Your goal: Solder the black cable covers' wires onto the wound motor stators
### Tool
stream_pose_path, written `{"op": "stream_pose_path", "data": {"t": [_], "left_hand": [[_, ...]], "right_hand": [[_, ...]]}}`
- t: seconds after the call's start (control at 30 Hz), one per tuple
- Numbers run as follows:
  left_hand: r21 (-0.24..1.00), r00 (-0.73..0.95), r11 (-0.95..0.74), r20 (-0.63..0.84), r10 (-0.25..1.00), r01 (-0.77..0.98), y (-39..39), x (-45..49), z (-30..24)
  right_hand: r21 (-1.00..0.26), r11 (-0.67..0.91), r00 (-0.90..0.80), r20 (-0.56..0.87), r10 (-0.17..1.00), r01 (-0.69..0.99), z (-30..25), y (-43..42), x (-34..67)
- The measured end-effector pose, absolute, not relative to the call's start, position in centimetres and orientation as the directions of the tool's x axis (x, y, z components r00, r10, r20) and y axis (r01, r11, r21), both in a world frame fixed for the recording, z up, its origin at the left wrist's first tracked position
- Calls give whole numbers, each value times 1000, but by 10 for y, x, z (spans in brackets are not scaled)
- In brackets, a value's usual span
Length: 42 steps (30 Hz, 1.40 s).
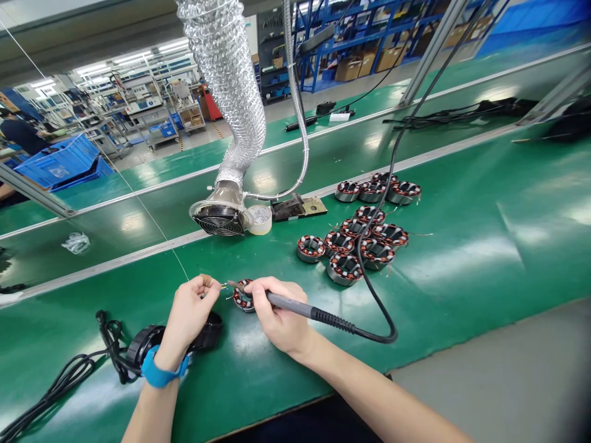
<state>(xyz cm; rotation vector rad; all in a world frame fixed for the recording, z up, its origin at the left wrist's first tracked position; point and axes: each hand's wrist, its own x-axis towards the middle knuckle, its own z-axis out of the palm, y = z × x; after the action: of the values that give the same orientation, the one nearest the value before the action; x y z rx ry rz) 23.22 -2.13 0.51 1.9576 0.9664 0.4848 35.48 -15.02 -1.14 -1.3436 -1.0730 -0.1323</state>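
Note:
My right hand (277,317) is closed round a grey soldering iron (295,306) held like a pen, its tip at a small motor stator (243,298) with copper windings on the green bench. My left hand (189,314), with a blue wrist strap (159,372), pinches a thin solder wire (175,249) that runs up and away to the left. The pinch sits just left of the iron's tip and the stator. The iron's black cable (369,283) loops right and up.
Several finished stators (355,246) lie in two clusters to the right. A fume extractor hose with a fan inlet (219,218) and a tape roll (260,219) stand behind. A black round holder and cables (138,344) lie under my left wrist. Blue crates (60,163) sit at far left.

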Motion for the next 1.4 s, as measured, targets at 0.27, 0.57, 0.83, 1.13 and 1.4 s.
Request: {"op": "stream_pose_path", "data": {"t": [0.27, 0.57, 0.83, 1.13, 1.4], "left_hand": [[838, 625, -319, -32, 780, 442, -22, 231, 6], [835, 628, -311, -52, 776, 454, -23, 232, 7], [835, 632, -318, -45, 774, 449, -24, 232, 7], [818, 629, -336, -40, 776, 467, -25, 232, 8], [820, 630, -334, -41, 776, 464, -23, 232, 7]], "right_hand": [[-725, 301, 523, 667, 531, 619, -11, -148, 354], [-717, 305, 535, 681, 500, 627, -9, -149, 356], [-714, 297, 504, 673, 541, 634, -11, -147, 355], [-718, 286, 551, 679, 485, 634, -9, -150, 356], [-704, 287, 572, 701, 426, 650, -9, -150, 356]]}}
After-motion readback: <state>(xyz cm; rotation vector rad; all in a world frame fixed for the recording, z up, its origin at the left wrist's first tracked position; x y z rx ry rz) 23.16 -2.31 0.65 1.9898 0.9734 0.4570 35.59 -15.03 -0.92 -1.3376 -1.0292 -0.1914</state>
